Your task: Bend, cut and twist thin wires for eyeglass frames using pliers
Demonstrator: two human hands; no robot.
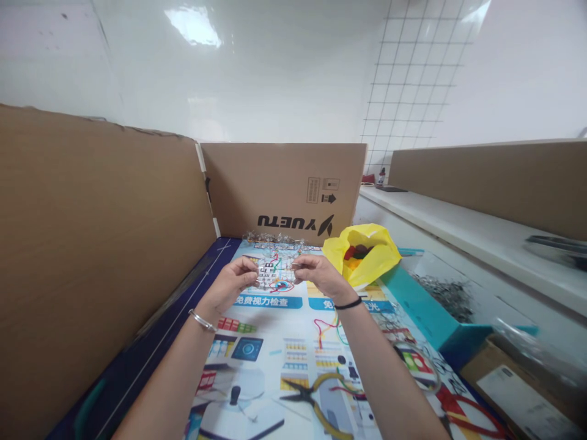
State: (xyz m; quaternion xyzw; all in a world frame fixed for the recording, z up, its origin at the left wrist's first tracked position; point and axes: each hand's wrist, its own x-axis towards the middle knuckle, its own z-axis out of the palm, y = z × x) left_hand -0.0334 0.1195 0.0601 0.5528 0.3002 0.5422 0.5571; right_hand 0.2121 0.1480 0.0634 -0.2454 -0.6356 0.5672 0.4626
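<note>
My left hand (236,278) and my right hand (318,275) are raised over the printed sheet, facing each other a short way apart. Each has thumb and fingertips pinched together. Between them runs something thin, too small to make out; fine wire and red and green threads show behind or below it. Beneath the right wrist, colored cords (322,327) lie on the sheet. Pliers with yellow handles (305,394) lie open nearer to me, between the forearms.
Tangled silvery wire pieces (270,238) lie at the sheet's far edge. A yellow bag (339,247) holds red and orange items at right. Beyond it, a teal box (422,311) stands beside more metal pieces (447,296). Red-handled scissors (477,415) lie front right. Cardboard walls (284,177) rise behind and left.
</note>
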